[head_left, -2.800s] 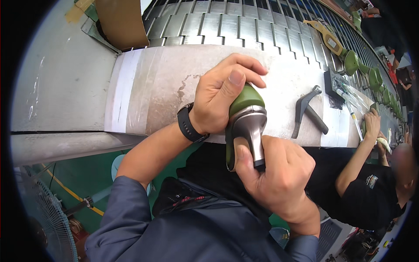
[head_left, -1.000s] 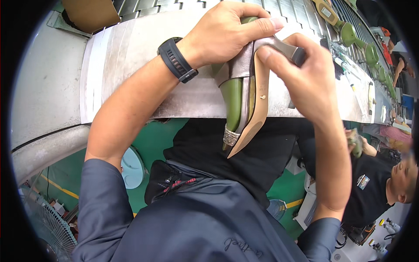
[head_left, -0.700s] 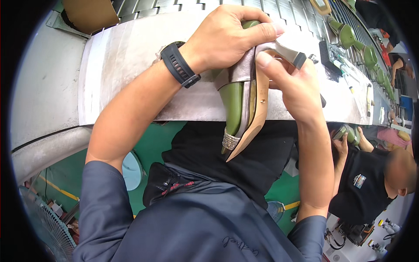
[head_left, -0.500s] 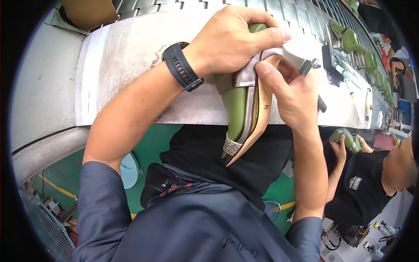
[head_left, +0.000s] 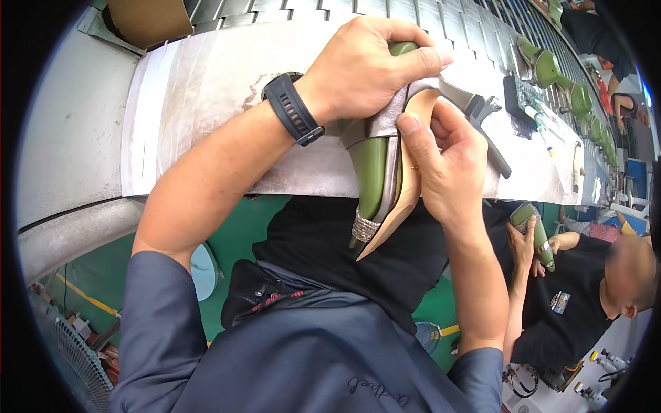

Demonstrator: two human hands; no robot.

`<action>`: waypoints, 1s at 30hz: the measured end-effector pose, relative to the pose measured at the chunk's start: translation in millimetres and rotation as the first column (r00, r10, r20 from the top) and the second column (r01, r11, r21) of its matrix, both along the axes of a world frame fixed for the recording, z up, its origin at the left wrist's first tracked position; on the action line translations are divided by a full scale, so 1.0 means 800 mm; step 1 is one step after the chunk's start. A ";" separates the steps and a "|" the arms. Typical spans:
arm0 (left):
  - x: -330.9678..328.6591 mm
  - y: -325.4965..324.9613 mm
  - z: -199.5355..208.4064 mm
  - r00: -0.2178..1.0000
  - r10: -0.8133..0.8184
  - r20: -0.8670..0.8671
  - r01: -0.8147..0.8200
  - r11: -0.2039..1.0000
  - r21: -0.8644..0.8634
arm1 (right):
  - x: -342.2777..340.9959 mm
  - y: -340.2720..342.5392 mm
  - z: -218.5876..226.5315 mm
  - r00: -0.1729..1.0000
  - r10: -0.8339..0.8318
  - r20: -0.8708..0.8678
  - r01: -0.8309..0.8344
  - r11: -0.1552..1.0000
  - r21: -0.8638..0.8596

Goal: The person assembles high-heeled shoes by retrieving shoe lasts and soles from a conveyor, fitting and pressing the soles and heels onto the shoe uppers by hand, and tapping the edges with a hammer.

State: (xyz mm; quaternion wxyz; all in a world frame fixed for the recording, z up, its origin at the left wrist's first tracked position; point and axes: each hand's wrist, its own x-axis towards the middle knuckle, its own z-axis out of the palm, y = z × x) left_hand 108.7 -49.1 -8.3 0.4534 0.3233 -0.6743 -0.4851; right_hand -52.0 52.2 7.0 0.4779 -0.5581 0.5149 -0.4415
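Note:
A high-heeled shoe on a green last (head_left: pixel 370 175) stands toe down at the near edge of the bench, with a silver upper and a glittering band (head_left: pixel 365 227) near the toe. My left hand (head_left: pixel 368 69), with a black watch on its wrist, is wrapped round the back of the shoe from above. My right hand (head_left: pixel 453 162) pinches a tan sole (head_left: pixel 401 203) along the shoe's underside, its thumb on the sole and its other fingers curled behind. A narrow gap shows between sole and upper towards the toe. The silver heel (head_left: pixel 451 89) points right, above my right hand.
Right of the shoe lies a dark-handled tool (head_left: pixel 501 160), partly hidden. Beyond it are a black box (head_left: pixel 518 103) and small brushes or pens. Green lasts (head_left: pixel 547 67) line the slatted conveyor (head_left: pixel 441 27). At right, a co-worker holds another green last (head_left: pixel 540 241).
My right thumb has slid a little down the sole and the hand has shifted left. My left hand keeps its hold. The co-worker has turned their last.

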 end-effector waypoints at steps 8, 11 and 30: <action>0.005 0.003 -0.004 0.996 -0.023 -0.084 0.021 1.000 -0.021 | -0.028 0.014 -0.011 0.938 0.150 0.313 -0.235 0.937 0.257; 0.002 0.007 -0.002 0.996 -0.005 -0.085 0.003 1.000 -0.019 | -0.026 0.015 -0.004 0.930 0.177 0.321 -0.266 0.929 0.257; 0.005 0.018 0.013 0.994 -0.001 -0.109 -0.003 0.999 -0.034 | -0.012 0.049 -0.017 0.944 0.082 0.321 -0.144 0.974 0.176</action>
